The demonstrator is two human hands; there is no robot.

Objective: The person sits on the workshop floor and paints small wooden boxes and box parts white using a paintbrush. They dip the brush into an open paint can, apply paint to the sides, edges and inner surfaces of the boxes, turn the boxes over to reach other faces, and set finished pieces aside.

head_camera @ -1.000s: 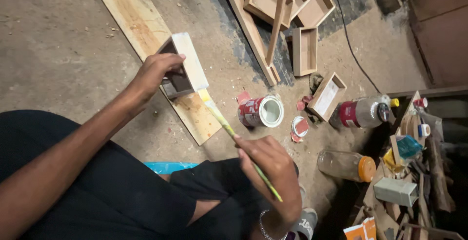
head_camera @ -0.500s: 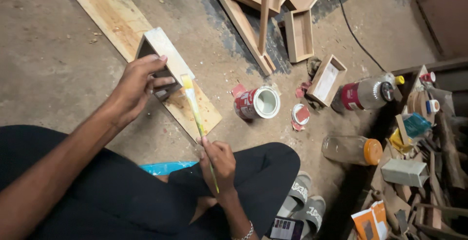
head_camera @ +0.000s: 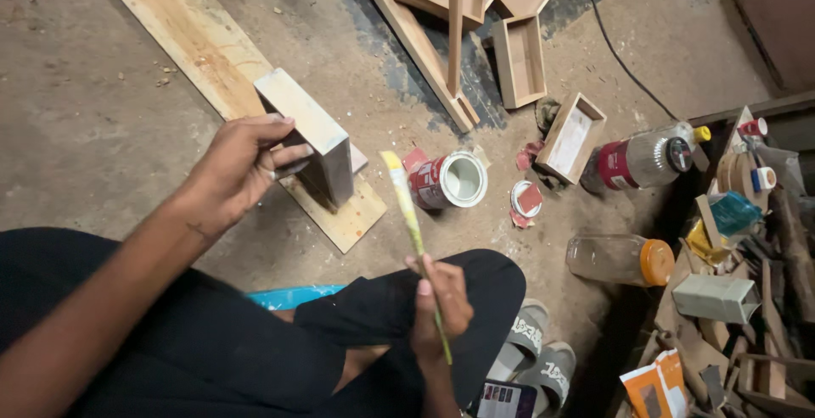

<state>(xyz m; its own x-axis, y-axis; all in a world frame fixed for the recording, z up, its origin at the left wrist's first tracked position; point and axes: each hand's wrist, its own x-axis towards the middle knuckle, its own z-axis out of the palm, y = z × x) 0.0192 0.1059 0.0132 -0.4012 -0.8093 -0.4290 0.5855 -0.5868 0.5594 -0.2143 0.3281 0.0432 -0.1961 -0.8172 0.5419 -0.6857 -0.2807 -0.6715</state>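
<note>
Painting a small wooden box (head_camera: pixel 307 135)

Left hand (head_camera: pixel 233 168) fingers clamp the box; right hand (head_camera: pixel 437 299) fingers pinch the brush (head_camera: pixel 413 227), bristles poised near the open paint can (head_camera: pixel 450 180).

Left hand (head_camera: pixel 233 172) outstretched, fingers clamped; right hand (head_camera: pixel 440 303) upright near the knee, fingers pinched.

The left hand (head_camera: pixel 233 172) grips a small wooden box (head_camera: pixel 310 138) that stands on its edge on a plank (head_camera: pixel 187 36) lying on the floor. Right of the box, the open paint can (head_camera: pixel 450 180) sits on the floor, its lid (head_camera: pixel 526 199) just beside it. The right hand (head_camera: pixel 440 299) holds a brush (head_camera: pixel 412 231) between box and can, above the person's knee. More wooden trays (head_camera: pixel 518 61) lie behind the can.
</note>
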